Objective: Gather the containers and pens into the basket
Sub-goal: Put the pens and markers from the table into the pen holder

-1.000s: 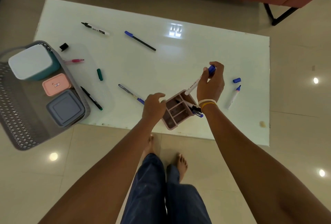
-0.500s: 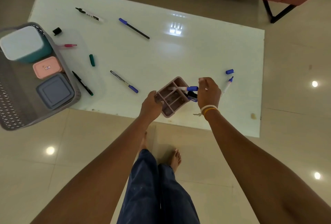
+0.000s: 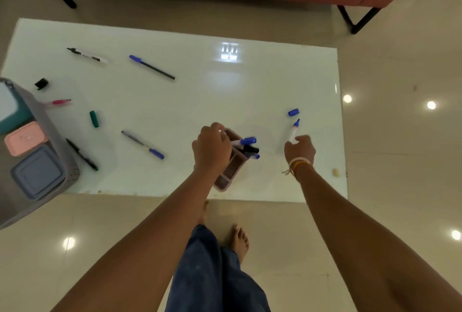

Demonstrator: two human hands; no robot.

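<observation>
Now the right hand pinches the marker's near end; its length points away from the organizer, which the left hand grips.

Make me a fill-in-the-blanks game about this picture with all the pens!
1. The left hand holds the pink ____.
2. The right hand reaches the uncapped marker whose tip is ____.
3. The basket holds ____ lidded boxes.
4. The loose green cap lies on the white ____.

Missing words: organizer; blue; three; table
</observation>
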